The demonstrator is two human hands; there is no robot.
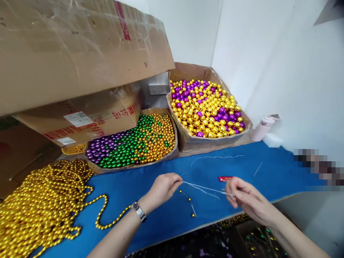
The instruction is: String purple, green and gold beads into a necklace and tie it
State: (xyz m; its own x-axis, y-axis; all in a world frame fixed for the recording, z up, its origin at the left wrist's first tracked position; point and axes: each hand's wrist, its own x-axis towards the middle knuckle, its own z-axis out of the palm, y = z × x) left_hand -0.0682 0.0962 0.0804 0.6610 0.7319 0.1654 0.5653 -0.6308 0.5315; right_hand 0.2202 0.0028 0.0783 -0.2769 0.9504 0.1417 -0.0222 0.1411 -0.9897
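Between my two hands a white string is stretched above the blue cloth. One end sits pinched in the fingertips of my left hand, which has a metal-band watch at its wrist. My right hand has thumb and fingers closed on the other end. Below my left hand lies a short strand with a few small gold beads. A small red packet shows just behind my right hand, partly covered by it. A gold bead chain runs across the cloth and passes behind my left wrist.
Gold bead chains are heaped at left. Behind the blue cloth stand a carton of purple, green and gold beads and a larger carton of gold and purple ones. Another box overhangs from the left. A pink bottle stands right.
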